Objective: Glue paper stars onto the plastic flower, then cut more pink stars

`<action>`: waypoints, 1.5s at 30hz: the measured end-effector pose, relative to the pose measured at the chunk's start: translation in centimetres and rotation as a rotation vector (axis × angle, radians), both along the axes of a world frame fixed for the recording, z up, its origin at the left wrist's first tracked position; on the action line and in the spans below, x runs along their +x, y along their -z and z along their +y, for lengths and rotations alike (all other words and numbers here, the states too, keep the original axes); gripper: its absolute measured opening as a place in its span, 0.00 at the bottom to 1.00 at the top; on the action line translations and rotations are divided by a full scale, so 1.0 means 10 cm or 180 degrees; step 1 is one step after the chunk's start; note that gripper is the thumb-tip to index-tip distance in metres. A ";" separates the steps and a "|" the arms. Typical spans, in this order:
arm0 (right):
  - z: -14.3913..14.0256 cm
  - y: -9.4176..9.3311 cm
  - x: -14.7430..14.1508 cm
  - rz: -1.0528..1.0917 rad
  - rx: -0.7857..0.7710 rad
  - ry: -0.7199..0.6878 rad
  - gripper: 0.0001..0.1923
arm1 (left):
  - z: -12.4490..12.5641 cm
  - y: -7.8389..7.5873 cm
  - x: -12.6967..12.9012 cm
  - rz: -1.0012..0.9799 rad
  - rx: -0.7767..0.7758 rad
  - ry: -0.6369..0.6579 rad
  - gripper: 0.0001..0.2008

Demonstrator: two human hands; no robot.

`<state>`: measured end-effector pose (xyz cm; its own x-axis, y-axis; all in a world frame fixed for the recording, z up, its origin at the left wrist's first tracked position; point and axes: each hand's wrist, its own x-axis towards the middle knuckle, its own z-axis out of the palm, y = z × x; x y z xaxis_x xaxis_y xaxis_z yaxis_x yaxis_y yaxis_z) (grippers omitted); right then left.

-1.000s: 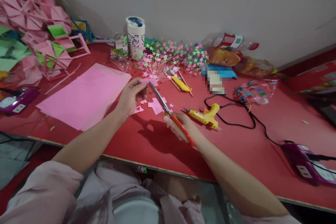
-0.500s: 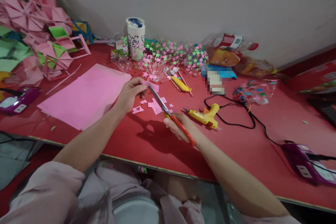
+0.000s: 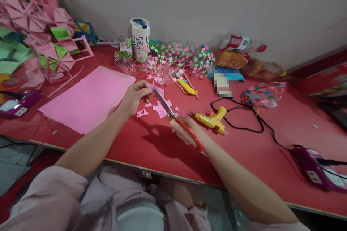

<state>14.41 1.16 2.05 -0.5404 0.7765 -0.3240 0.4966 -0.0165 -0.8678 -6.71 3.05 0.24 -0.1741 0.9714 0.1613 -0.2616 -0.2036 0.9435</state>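
Note:
My left hand [image 3: 135, 97] pinches a small pink paper piece [image 3: 159, 89] above the red table [image 3: 151, 148]. My right hand [image 3: 187, 131] grips red-handled scissors [image 3: 173, 114], whose blades point up-left and meet the paper piece right beside my left fingertips. Pink paper scraps [image 3: 159, 109], one with a star-shaped hole, lie on the table under the blades. A large pink paper sheet [image 3: 88, 98] lies flat to the left of my left hand.
A yellow glue gun [image 3: 211, 119] with a black cord lies right of the scissors. Behind are a star-covered plastic piece [image 3: 176, 57], a white cup [image 3: 140, 38], bottles [image 3: 238, 43], a yellow cutter [image 3: 187, 86]. Folded pink and green paper shapes [image 3: 35, 32] pile at left. Purple devices [image 3: 316, 168] sit at both ends.
My left hand and the scissor tips have shifted very slightly; the scissors stay on the paper piece. Otherwise nothing has moved.

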 end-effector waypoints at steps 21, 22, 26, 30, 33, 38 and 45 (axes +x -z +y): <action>0.00 0.12 -0.02 0.0201 0.0177 0.0185 0.25 | 0.00 0.03 0.04 -0.0302 -0.0015 0.0036 0.06; 0.00 0.11 -0.02 0.0198 0.0166 0.0184 0.25 | 0.00 0.03 0.04 -0.0291 0.0009 0.0008 0.05; 0.00 0.11 -0.02 0.0220 0.0056 0.0181 0.25 | 0.00 0.04 0.04 -0.0147 0.0159 -0.0141 0.04; 0.00 0.12 -0.03 0.0200 -0.0016 0.0180 0.25 | 0.00 0.03 0.04 -0.0001 0.0309 -0.0237 0.05; 0.01 0.13 -0.02 0.0184 -0.0059 0.0186 0.25 | 0.00 0.03 0.03 0.0108 0.0369 -0.0263 0.05; 0.01 0.12 -0.01 0.0127 -0.0061 0.0161 0.25 | 0.00 0.04 0.01 0.0345 0.0405 -0.0362 0.06; 0.00 0.06 -0.01 0.0049 -0.0033 0.0140 0.25 | 0.01 0.04 -0.01 0.0449 0.0430 -0.0400 0.06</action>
